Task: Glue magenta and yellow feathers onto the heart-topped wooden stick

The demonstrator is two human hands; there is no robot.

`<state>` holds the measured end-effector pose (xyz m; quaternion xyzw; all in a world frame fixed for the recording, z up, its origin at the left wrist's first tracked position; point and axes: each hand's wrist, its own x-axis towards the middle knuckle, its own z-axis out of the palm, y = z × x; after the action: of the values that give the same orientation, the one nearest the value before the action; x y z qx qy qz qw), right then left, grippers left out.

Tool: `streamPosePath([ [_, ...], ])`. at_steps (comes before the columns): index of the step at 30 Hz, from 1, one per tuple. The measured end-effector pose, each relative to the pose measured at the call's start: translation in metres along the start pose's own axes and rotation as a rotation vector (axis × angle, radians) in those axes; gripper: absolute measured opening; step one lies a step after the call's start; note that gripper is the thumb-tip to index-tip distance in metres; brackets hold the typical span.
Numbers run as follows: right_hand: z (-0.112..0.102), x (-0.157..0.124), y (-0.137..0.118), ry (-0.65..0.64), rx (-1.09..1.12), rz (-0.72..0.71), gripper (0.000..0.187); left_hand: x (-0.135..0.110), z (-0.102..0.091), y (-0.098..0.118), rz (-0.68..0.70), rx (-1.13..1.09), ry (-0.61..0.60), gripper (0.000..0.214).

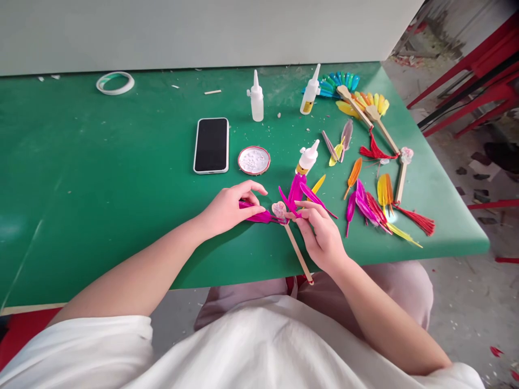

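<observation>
My left hand (231, 206) pinches a magenta feather (259, 216) flat against the green table (101, 178). Its tip meets the heart-shaped head of a wooden stick (295, 246) that lies slanting toward the table's front edge. My right hand (320, 232) curls over the stick and grips the bases of magenta feathers (298, 189) that fan up from the stick's head. Both hands are closed on what they hold.
A black phone (211, 145) and a round lid of white bits (253, 160) lie behind my hands. Three glue bottles (256, 98) stand farther back. Loose coloured feathers (373, 208), red tassels, finished feather fans (357, 97) and a tape roll (115, 82) lie around.
</observation>
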<state>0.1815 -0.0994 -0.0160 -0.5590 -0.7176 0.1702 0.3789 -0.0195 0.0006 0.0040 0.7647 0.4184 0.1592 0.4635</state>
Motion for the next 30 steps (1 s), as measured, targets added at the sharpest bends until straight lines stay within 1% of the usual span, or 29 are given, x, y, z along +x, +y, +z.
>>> streamPosePath([
  [8, 0.0001, 0.0005, 0.0001, -0.005, -0.023, -0.011, 0.011, 0.0011, -0.0022, 0.0007, -0.015, -0.012, -0.016, 0.028],
  [17, -0.001, 0.0003, -0.0012, -0.041, -0.042, -0.087, 0.011, 0.0014, -0.0029, 0.0024, -0.011, 0.038, -0.029, 0.029],
  [20, -0.0003, -0.0001, -0.001, -0.055, -0.058, -0.11, 0.012, 0.0014, -0.0027, 0.0049, -0.03, 0.041, -0.032, 0.028],
  [23, 0.0004, 0.0007, -0.0018, -0.04, -0.063, -0.132, 0.012, 0.0011, -0.0023, 0.0068, -0.058, 0.035, -0.032, 0.029],
  [27, 0.0, 0.0013, -0.0017, 0.002, -0.033, -0.065, 0.01, 0.001, -0.0033, 0.0065, -0.042, -0.077, -0.003, 0.033],
  [30, -0.0009, 0.0002, 0.0001, 0.049, 0.001, -0.002, 0.009, 0.003, -0.0061, 0.0043, -0.023, -0.208, 0.092, 0.035],
])
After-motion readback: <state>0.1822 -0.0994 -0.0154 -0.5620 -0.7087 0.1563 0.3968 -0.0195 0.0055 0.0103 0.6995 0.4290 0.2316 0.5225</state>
